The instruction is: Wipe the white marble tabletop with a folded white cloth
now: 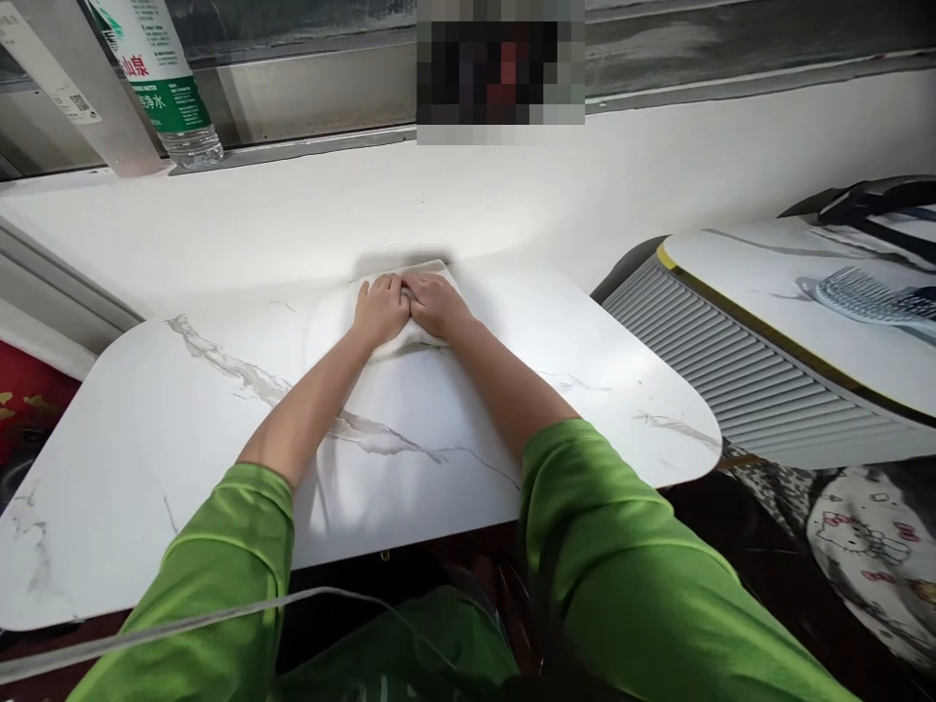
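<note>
A folded white cloth (401,343) lies on the white marble-patterned table (241,419), close to the wall. On top of it rests my left hand (381,310), its fingers curled and closed on the fabric. My right hand (439,306) meets it side by side, thumbs touching, also closed on the cloth. Much of the cloth is hidden beneath both hands; its far edge and near edge show. Both forearms reach straight ahead across the tabletop.
On the window ledge at the upper left stand a water bottle (172,97) and a tall pale box or tube (88,88). To the right, a ribbed side cabinet (687,322) carries a hairbrush (870,297). A thin pale cord (219,616) crosses the lower left foreground.
</note>
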A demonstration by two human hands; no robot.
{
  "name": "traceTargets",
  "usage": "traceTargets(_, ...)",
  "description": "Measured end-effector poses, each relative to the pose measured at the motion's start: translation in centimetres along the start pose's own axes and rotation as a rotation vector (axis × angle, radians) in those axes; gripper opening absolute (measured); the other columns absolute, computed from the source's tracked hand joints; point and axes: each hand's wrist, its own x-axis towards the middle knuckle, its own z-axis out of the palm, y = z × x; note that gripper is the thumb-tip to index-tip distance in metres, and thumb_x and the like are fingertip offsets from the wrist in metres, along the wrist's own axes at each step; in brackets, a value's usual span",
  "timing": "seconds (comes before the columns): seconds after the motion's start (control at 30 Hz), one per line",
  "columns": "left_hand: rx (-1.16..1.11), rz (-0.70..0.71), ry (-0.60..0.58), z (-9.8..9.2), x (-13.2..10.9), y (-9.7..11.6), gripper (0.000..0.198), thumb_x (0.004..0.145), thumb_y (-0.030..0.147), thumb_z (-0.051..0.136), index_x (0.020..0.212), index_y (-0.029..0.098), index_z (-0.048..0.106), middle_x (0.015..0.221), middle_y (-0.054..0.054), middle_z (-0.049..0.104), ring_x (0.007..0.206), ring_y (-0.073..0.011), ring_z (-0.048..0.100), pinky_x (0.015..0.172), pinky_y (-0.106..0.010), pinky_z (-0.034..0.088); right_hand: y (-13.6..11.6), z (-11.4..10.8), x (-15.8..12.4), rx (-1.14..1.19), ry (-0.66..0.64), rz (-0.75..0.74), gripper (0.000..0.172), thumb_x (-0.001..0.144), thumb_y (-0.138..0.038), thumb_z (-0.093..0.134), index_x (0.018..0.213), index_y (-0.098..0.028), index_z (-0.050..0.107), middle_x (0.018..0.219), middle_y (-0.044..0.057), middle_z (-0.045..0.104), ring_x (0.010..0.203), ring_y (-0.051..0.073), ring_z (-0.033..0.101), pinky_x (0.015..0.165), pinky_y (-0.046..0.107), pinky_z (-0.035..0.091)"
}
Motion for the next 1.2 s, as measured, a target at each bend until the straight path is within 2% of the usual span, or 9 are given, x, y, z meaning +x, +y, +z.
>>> traceTargets(0.13, -0.004, -0.016, -0.026, -0.1, -0.5, 0.3, 0.049, 0.101, 0.020, 0.024, 0.146, 0.011, 0.041, 0.157, -0.013, 0.040, 0.147, -0.0231, 0.032, 0.123, -0.048, 0.018, 0.1, -0.3, -0.6, -0.002, -0.020, -0.037, 0.044, 0.087, -0.013, 0.035, 0.123, -0.009, 0.060, 0.131, 0.016, 0.064, 0.123, 0.029, 0.055, 0.110, 0.043, 0.036)
traceTargets(0.27, 0.005, -0.028, -0.045, 0.0, -2.6, 2.1, 0.053, 0.101, 0.023, 0.023, 0.149, 0.007, 0.038, 0.159, -0.013, 0.036, 0.149, -0.0242, 0.030, 0.124, -0.049, 0.017, 0.2, -1.1, -3.4, -0.020, -0.020, -0.104, 0.049, 0.088, -0.015, 0.035, 0.131, -0.007, 0.056, 0.138, 0.017, 0.060, 0.131, 0.029, 0.051, 0.113, 0.046, 0.035)
traceTargets(0.43, 0.026, 0.002, -0.078, 0.5, -7.8, 7.5, 0.058, 0.100, 0.024, 0.024, 0.152, -0.002, 0.030, 0.161, -0.019, 0.030, 0.151, -0.0306, 0.025, 0.124, -0.056, 0.013, 1.0, -3.5, -10.7, -0.029, -0.024, -0.204, 0.052, 0.091, -0.020, 0.032, 0.137, -0.006, 0.053, 0.143, 0.018, 0.057, 0.135, 0.029, 0.049, 0.113, 0.050, 0.037)
traceTargets(0.57, 0.036, 0.174, -0.097, 0.6, -12.1, 12.2, 0.061, 0.098, 0.026, 0.031, 0.148, -0.009, 0.034, 0.161, -0.024, 0.026, 0.154, -0.0344, 0.009, 0.125, -0.058, 0.003, 1.4, -6.2, -17.9, -0.020, -0.011, -0.234, 0.054, 0.090, -0.023, 0.037, 0.140, -0.010, 0.051, 0.145, 0.016, 0.055, 0.137, 0.028, 0.048, 0.112, 0.052, 0.040)
traceTargets(0.73, -0.013, 0.259, -0.137, 0.9, -14.6, 15.1, 0.062, 0.098, 0.028, 0.034, 0.148, -0.008, 0.035, 0.160, -0.024, 0.028, 0.154, -0.0336, 0.011, 0.127, -0.054, 0.006, 1.4, -8.1, -23.1, -0.044, 0.001, -0.170, 0.055, 0.088, -0.022, 0.040, 0.142, -0.014, 0.048, 0.144, 0.015, 0.055, 0.136, 0.029, 0.049, 0.112, 0.056, 0.040)
traceTargets(0.83, -0.030, 0.240, -0.154, 1.1, -14.3, 15.2, 0.061, 0.097, 0.026, 0.033, 0.149, -0.007, 0.033, 0.161, -0.023, 0.026, 0.153, -0.0333, 0.014, 0.126, -0.054, 0.009, 1.6, -8.3, -22.8, -0.010, -0.016, -0.168, 0.055, 0.087, -0.022, 0.042, 0.141, -0.016, 0.049, 0.143, 0.015, 0.056, 0.136, 0.030, 0.049, 0.110, 0.057, 0.043)
traceTargets(0.93, -0.062, 0.212, -0.159, 1.2, -12.6, 14.5, 0.060, 0.097, 0.024, 0.032, 0.149, -0.005, 0.034, 0.161, -0.021, 0.028, 0.152, -0.0310, 0.021, 0.126, -0.051, 0.010, 2.5, -7.8, -20.7, 0.018, -0.007, -0.179, 0.055, 0.084, -0.021, 0.043, 0.138, -0.015, 0.051, 0.141, 0.014, 0.058, 0.133, 0.032, 0.050, 0.108, 0.057, 0.044)
traceTargets(1.03, -0.093, 0.166, -0.136, 1.3, -9.4, 13.0, 0.057, 0.098, 0.022, 0.030, 0.149, -0.002, 0.035, 0.159, -0.019, 0.034, 0.150, -0.0278, 0.026, 0.126, -0.048, 0.011, 3.8, -6.8, -17.0, 0.040, 0.037, -0.189, 0.051, 0.082, -0.020, 0.044, 0.131, -0.015, 0.056, 0.135, 0.015, 0.061, 0.127, 0.033, 0.055, 0.106, 0.055, 0.044)
traceTargets(1.2, -0.087, 0.089, -0.067, 1.8, -2.2, 9.1, 0.052, 0.099, 0.021, 0.028, 0.148, 0.005, 0.040, 0.156, -0.016, 0.041, 0.147, -0.0233, 0.033, 0.125, -0.043, 0.014, 6.3, -4.3, -8.3, 0.087, 0.074, -0.215, 0.038, 0.083, -0.019, 0.041, 0.114, -0.017, 0.063, 0.114, 0.014, 0.071, 0.111, 0.033, 0.063, 0.099, 0.048, 0.048)
